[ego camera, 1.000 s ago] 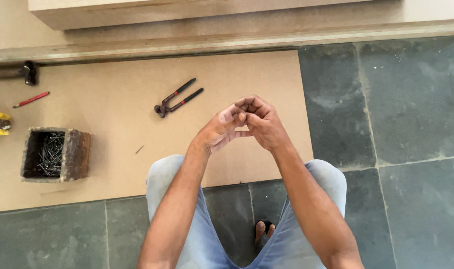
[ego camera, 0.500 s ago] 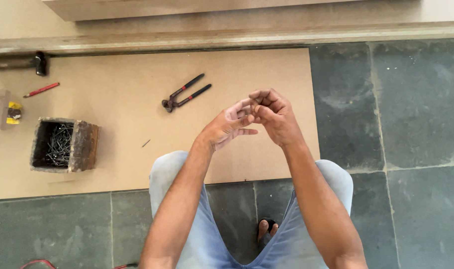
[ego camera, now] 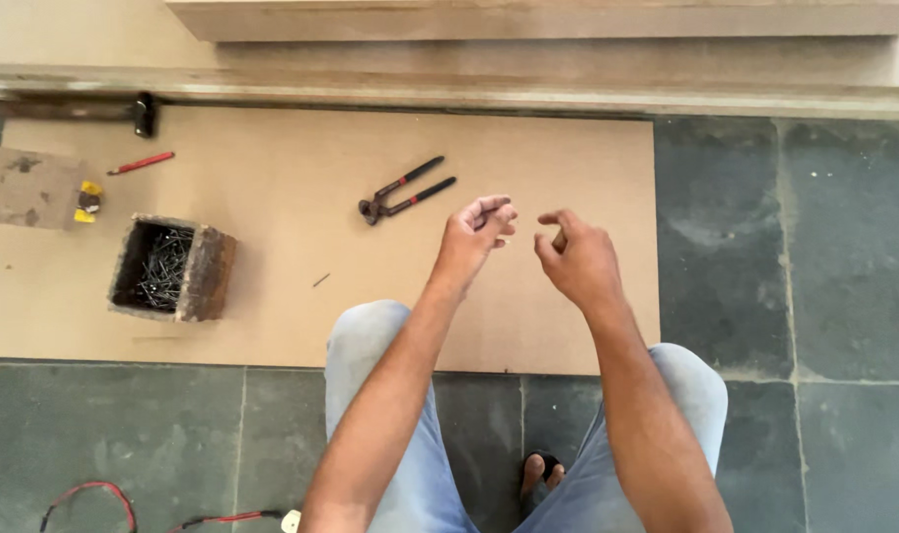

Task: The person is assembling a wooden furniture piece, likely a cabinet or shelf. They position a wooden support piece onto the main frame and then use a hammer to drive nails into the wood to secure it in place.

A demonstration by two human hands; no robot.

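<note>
Two bare hands hover apart above a tan board [ego camera: 272, 286] at frame centre. The left hand [ego camera: 477, 232] is loosely curled, the right hand [ego camera: 573, 259] half open; whether either pinches anything small cannot be told. Pincers [ego camera: 405, 190] lie on the board, up and left of the hands, nearer the left one, handles pointing upper right. At far left, an open box [ego camera: 173, 268] holds loose nails [ego camera: 161, 266]. One nail [ego camera: 320, 280] lies between box and hands.
</note>
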